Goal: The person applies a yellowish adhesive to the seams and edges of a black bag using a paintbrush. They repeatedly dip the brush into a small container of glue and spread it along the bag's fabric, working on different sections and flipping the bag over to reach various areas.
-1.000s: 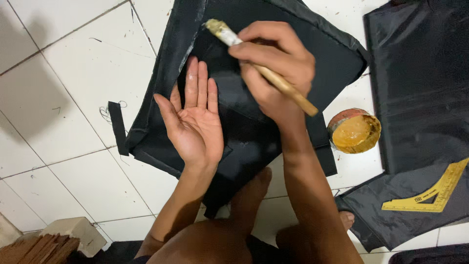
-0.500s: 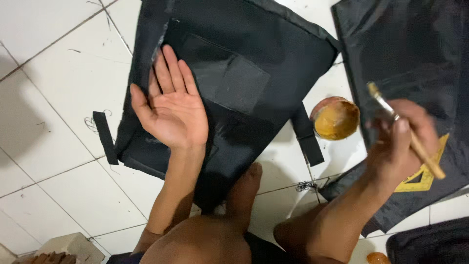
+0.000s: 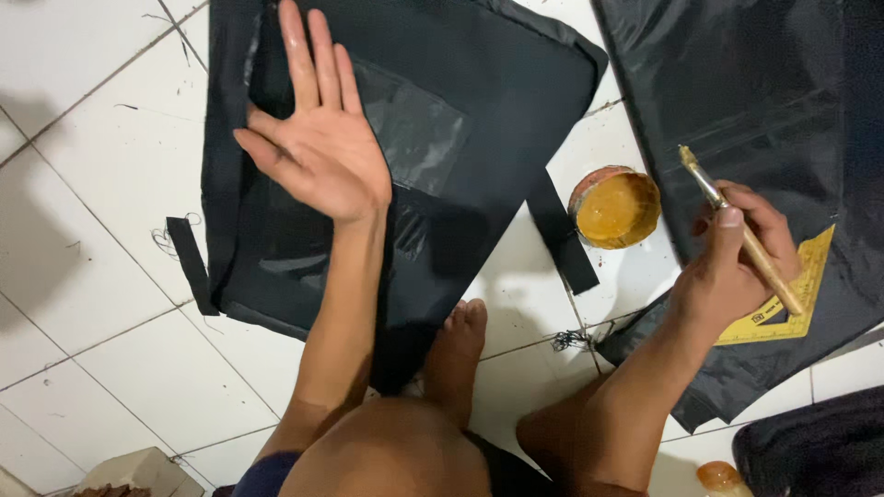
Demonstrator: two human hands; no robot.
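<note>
My left hand (image 3: 318,138) lies open, palm up, fingers spread, over a black fabric bag panel (image 3: 479,101) spread on the white tiled floor. Its palm looks shiny. My right hand (image 3: 737,253) grips a wooden-handled brush (image 3: 737,225), bristle end pointing up and left, held over a second black fabric piece (image 3: 764,83). A round tin of amber glue (image 3: 615,207) stands between the two hands on the tile. My foot (image 3: 458,354) rests on the lower edge of the black panel.
A yellow set-square ruler (image 3: 801,285) lies on the right fabric under my right hand. Black straps (image 3: 191,262) (image 3: 562,235) stick out from the panel. A pale box (image 3: 138,469) sits at the bottom left, more dark fabric (image 3: 820,446) at the bottom right.
My right hand carried the brush from over the panel to the right, past the glue tin. My left hand stayed open over the panel. The view has shifted.
</note>
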